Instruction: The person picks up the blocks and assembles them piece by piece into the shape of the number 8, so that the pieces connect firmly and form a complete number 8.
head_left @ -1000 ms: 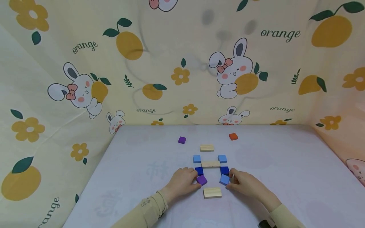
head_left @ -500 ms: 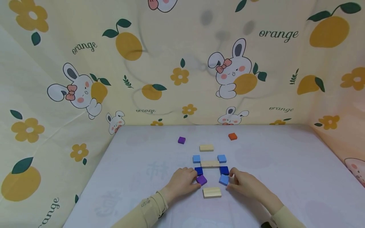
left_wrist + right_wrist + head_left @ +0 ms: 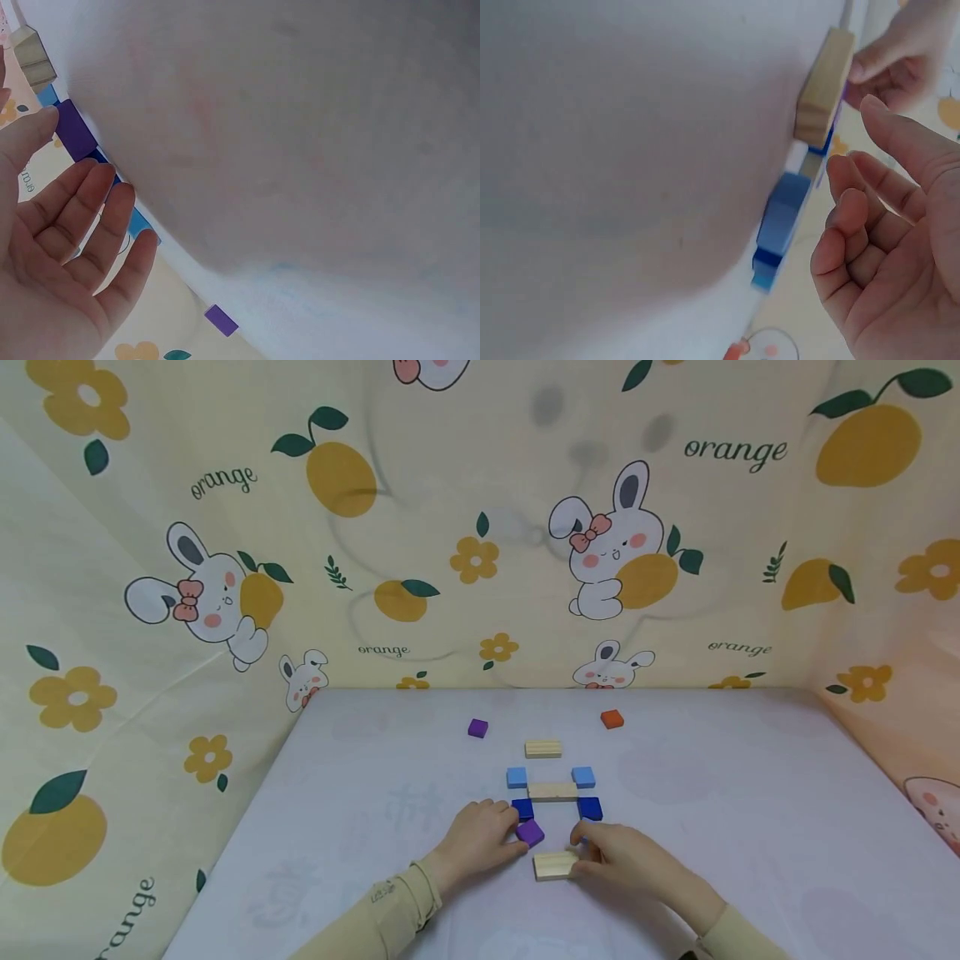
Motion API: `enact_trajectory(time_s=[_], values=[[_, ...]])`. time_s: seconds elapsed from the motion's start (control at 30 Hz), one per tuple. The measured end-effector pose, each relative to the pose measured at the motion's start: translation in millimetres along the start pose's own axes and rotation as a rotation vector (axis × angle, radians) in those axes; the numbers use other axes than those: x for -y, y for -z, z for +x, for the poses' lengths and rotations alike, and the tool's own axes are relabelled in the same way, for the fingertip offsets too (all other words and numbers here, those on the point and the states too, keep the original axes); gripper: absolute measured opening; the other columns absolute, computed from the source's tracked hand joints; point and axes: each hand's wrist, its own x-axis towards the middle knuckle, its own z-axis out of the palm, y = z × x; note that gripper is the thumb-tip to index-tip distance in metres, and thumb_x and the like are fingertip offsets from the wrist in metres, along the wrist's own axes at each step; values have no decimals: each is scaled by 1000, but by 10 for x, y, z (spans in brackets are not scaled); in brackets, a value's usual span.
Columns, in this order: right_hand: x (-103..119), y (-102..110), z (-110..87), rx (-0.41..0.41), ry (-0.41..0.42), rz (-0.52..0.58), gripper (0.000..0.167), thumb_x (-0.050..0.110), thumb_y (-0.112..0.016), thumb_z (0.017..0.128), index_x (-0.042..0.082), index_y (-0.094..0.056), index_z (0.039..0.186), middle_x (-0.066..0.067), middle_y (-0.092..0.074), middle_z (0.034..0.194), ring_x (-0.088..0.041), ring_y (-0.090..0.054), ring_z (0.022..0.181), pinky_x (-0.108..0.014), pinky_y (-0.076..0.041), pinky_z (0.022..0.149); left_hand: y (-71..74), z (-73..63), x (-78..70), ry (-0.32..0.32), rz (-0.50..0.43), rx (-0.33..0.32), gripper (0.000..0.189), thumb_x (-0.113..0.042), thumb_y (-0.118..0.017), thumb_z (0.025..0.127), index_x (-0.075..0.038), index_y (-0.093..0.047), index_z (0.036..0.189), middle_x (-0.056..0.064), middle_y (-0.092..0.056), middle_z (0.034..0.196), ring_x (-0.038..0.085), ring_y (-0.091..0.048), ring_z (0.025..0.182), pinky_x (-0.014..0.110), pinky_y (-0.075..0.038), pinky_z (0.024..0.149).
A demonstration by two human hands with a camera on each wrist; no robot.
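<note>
My left hand [image 3: 480, 839] rests on the table, its relaxed fingers beside a dark blue block [image 3: 523, 810] and its thumb by a tilted purple block [image 3: 530, 833]. In the left wrist view the thumb tip meets the edge of this purple block [image 3: 76, 131]. My right hand [image 3: 637, 864] has loosely bent fingers with nothing between them. Its thumb is at the right end of the near wooden block [image 3: 553, 866]; whether they touch I cannot tell. A light blue block [image 3: 784, 214] shows in the right wrist view, mostly hidden behind the right hand from above.
Another dark blue block [image 3: 590, 808] lies on the right. A wooden strip [image 3: 553, 792] lies beyond, with light blue blocks [image 3: 517, 777] at both ends. Farther back are a wooden block [image 3: 543, 749], a purple block [image 3: 477, 728] and an orange block [image 3: 612, 719]. Printed cloth hangs behind.
My right hand has moved left and slightly toward me, from beside the light blue block to the near wooden block, covering the light blue one. The left hand has stayed put.
</note>
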Motion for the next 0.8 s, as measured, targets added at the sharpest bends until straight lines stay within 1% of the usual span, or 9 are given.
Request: enact_trajectory(time_s=[0.13, 0.33, 0.6, 0.8], values=[[50, -56, 15, 8, 12, -39, 26, 30, -69, 82, 16, -62, 103, 15, -54, 68, 2, -42, 59, -19, -38, 55, -8, -1, 1, 5, 5, -7, 29, -48, -65, 81, -20, -56, 77, -10, -54, 72, 5, -42, 62, 18, -31, 54], [102, -91, 16, 22, -22, -77, 26, 29, -69, 82, 17, -63, 104, 15, -50, 65, 0, -40, 57, -20, -35, 53, 0, 0, 2, 12, -1, 12, 29, -48, -64, 81, -20, -57, 78, -11, -54, 72, 4, -42, 63, 18, -32, 55], [85, -102, 16, 17, -33, -83, 25, 29, -69, 82, 19, -63, 104, 15, -51, 67, -1, -41, 59, -20, -36, 54, 11, 4, -3, 19, -10, 32, 29, -48, -64, 82, -20, -57, 79, -10, -53, 72, 4, -42, 63, 18, -32, 55], [36, -97, 32, 5, -23, -73, 25, 29, -68, 83, 18, -63, 105, 15, -49, 65, 1, -40, 57, -18, -35, 52, 20, 10, -3, 21, -6, 40, 29, -48, -63, 82, -20, -56, 78, -10, -53, 72, 5, -41, 62, 18, -32, 55]])
